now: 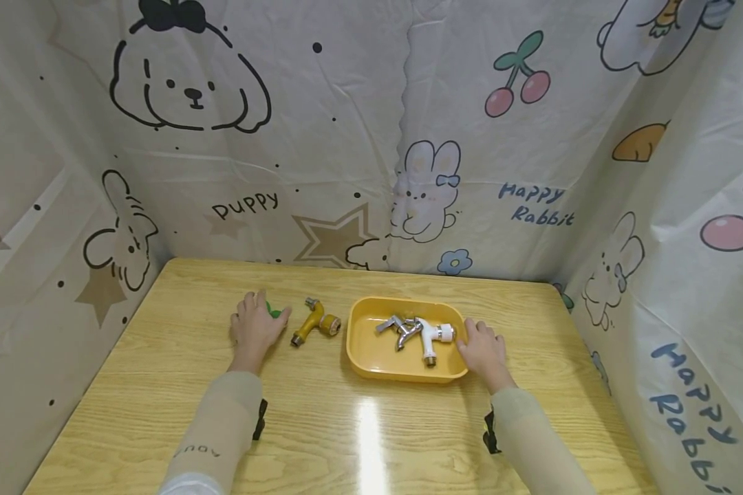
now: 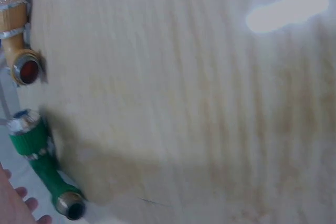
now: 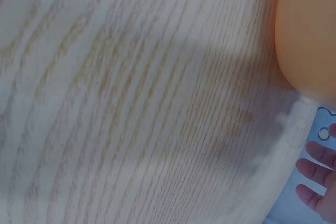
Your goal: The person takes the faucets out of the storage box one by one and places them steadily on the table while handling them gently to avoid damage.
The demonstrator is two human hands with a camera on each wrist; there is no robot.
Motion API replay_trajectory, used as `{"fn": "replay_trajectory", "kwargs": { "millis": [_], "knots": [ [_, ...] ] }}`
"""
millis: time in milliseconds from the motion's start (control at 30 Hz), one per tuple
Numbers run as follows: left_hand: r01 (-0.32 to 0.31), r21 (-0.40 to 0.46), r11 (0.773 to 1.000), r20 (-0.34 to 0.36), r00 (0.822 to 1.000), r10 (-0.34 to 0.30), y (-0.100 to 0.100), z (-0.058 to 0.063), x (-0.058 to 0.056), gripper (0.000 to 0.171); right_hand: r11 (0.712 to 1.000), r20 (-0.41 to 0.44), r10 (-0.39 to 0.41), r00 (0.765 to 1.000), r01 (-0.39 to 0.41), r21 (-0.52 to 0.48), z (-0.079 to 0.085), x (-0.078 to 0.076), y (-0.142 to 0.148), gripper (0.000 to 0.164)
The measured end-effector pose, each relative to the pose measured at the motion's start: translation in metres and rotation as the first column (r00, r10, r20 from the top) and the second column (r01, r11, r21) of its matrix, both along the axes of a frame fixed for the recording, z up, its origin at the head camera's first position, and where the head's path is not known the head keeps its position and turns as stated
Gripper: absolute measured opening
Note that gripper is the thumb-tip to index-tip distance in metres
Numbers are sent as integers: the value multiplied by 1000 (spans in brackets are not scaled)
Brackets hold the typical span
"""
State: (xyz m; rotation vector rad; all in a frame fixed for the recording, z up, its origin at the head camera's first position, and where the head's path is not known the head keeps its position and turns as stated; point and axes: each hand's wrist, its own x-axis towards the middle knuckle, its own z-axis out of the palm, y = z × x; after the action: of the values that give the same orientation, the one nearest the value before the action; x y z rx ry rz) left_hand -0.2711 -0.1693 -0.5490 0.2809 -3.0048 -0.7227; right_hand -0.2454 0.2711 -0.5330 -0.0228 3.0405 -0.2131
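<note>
My left hand [image 1: 256,330] reaches over a green tap [image 1: 274,311] and hides most of it in the head view. In the left wrist view the green tap [image 2: 44,163] lies on the table with fingertips [image 2: 31,203] beside it. A yellow tap [image 1: 314,323] lies just to the right of this hand. My right hand [image 1: 486,350] is at the right rim of a yellow tray [image 1: 371,372], its fingers spread. Inside the tray are a white tap [image 1: 430,338] and a silver tap [image 1: 402,328].
The wooden table [image 1: 309,426] meets a printed cloth curtain [image 1: 347,137] at the back, and more cloth hangs along both sides. A bright light reflection [image 1: 371,447] shows on the table in front of the tray.
</note>
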Motion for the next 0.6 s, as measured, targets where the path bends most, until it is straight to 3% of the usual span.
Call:
{"fn": "replay_trajectory", "kwargs": {
  "millis": [267,600],
  "knots": [
    [80,4,997,-121,990,-79,27,19,-11,77,1000,-3,5,1000,-5,2,-1,0,1,44],
    [177,-63,982,-114,976,-184,67,32,-16,79,1000,0,3,1000,-3,-6,0,1,1,45]
  ]
}}
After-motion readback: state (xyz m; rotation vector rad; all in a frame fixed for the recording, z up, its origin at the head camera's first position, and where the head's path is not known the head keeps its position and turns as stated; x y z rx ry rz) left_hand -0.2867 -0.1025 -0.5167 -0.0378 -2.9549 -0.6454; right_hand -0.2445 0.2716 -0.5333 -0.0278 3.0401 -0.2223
